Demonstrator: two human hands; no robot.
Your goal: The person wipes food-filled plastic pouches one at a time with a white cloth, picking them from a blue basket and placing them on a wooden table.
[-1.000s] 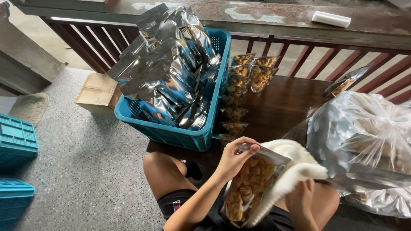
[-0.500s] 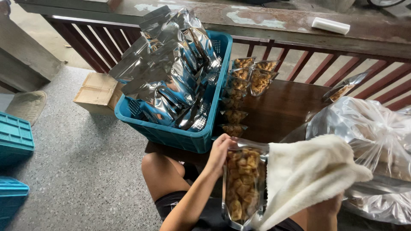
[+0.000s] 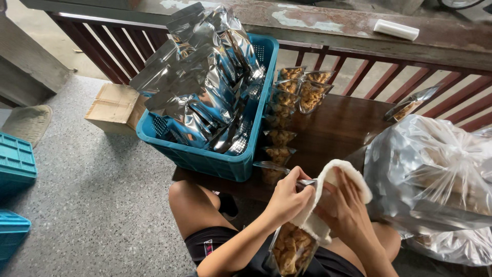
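Over a speckled floor [image 3: 97, 205], the dark wooden counter [image 3: 338, 128] carries a blue basket [image 3: 215, 161]; our left hand [image 3: 287, 197] clamps a snack pouch [image 3: 289, 249], our right hand [image 3: 348, 210] presses a white cloth [image 3: 328, 192] against it.

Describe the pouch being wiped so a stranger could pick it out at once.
Start at the blue basket on the wooden table. Just below it, the left hand holds a snack pouch over the lap. Unlike the pouches standing on the table, a white cloth drapes it.

One blue basket [image 3: 215, 159], one cardboard box [image 3: 114, 106], one white cloth [image 3: 333, 197], two teal crates [image 3: 15, 164] at nine o'clock.
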